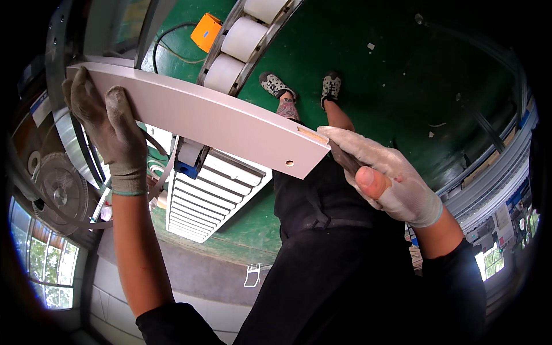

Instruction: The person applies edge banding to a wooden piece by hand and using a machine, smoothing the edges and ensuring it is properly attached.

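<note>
A long pale pinkish board (201, 115) stretches across the view from upper left to the middle. Near its right end are a small round hole and a slot in the edge that bares tan wood. My left hand (112, 126), in a greyish glove, grips the board's left end, fingers over the edge and thumb on the face. At the other end, my right hand (391, 175) wears a white glove with the thumb tip bare. It holds a dark, flat strip-like piece (345, 158) against the board's corner; the fingers partly hide this piece, so its kind is unclear.
Beyond the board runs a conveyor with white rollers (244, 41); an orange box (206, 33) with a cable is beside it. A white slatted rack (215, 190) lies below the board. At the left stands a round fan (60, 187). Small scraps dot the green floor (345, 52).
</note>
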Action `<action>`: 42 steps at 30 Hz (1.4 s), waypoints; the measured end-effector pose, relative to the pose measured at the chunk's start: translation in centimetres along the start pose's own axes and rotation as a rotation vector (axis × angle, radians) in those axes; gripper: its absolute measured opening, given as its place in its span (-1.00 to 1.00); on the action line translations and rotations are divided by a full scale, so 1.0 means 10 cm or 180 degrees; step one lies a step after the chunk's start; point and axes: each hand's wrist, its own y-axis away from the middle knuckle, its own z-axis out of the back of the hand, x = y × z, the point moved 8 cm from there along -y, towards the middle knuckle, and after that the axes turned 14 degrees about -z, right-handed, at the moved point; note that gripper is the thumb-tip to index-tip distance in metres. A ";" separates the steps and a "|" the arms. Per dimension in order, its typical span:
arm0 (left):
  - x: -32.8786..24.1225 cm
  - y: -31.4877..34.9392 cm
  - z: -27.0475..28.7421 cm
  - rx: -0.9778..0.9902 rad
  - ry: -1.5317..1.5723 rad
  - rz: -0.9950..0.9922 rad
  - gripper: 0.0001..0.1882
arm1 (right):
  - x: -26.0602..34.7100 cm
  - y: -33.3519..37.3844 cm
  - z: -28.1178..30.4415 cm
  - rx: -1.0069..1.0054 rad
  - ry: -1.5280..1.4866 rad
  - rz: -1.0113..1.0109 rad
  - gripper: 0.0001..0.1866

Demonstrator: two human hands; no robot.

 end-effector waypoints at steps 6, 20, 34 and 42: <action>0.03 0.03 -0.01 -0.0049 0.0173 0.0081 -0.32 | 0.02 0.06 -0.06 -0.0454 0.0425 0.0718 -0.29; 0.01 0.02 0.01 0.0018 -0.0035 0.0028 -0.32 | 0.01 0.00 -0.01 -0.0208 0.0733 0.0645 -0.18; -0.02 0.02 0.05 0.0001 -0.0048 0.0045 -0.29 | 0.26 -0.12 -0.11 -0.0172 0.0535 0.0539 -0.25; -0.03 0.02 0.02 -0.0012 -0.0078 0.0016 -0.28 | 0.01 0.10 0.14 -0.0236 0.0169 0.0244 -0.14</action>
